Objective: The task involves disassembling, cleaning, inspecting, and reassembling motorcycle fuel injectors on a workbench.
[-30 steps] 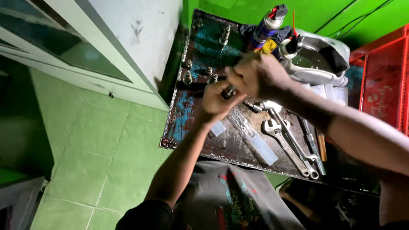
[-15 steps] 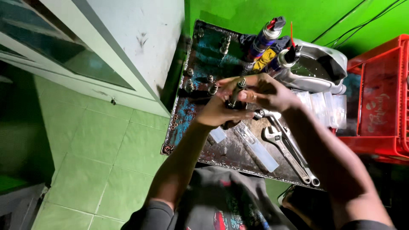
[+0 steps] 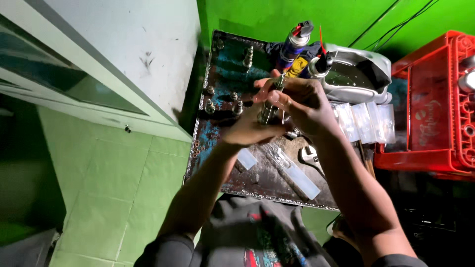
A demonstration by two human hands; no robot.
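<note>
Both hands pinch one small metal spark plug [image 3: 269, 106] above the rusty tray [image 3: 217, 148], left hand [image 3: 252, 129] cupping its base, right hand [image 3: 302, 106] fingertips on top; looks rigid, light, probably oily, best gripped by metal body.

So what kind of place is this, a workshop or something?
Most likely a small repair workshop. A rusty metal tray holds small metal parts, spray cans stand at its far edge, and a wrench lies on it. Both hands, left hand and right hand, grip a small metal part.
</note>
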